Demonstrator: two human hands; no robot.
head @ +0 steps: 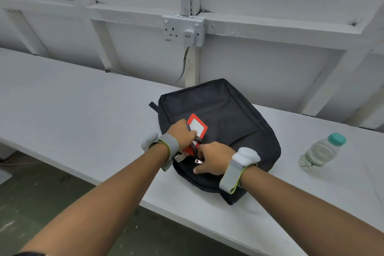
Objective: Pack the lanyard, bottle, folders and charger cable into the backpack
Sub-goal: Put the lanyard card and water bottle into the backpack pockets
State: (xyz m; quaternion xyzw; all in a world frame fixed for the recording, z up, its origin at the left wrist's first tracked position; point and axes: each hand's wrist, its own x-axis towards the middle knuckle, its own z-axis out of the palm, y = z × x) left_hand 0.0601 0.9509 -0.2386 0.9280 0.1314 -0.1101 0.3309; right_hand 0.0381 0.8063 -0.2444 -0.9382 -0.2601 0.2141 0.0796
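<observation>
Head view: the lanyard (pixel 193 132), a striped strap with a red-framed badge holder, sits at frame centre on the front panel of the black backpack (pixel 228 114), its lower end at the bag's near opening. The left hand (pixel 181 134) is closed around the strap, just left of the badge holder. The right hand (pixel 212 159) rests on the backpack's near edge with fingers curled at the opening beside a metal zipper pull (pixel 197 161); whether it grips anything cannot be told. Both wrists carry grey bands with white modules. The backpack lies flat on a white table (pixel 83 110). A clear water bottle (pixel 321 150) with a teal cap lies at right of frame, well apart from the bag. A wall socket (pixel 182 29) occupies upper centre.
</observation>
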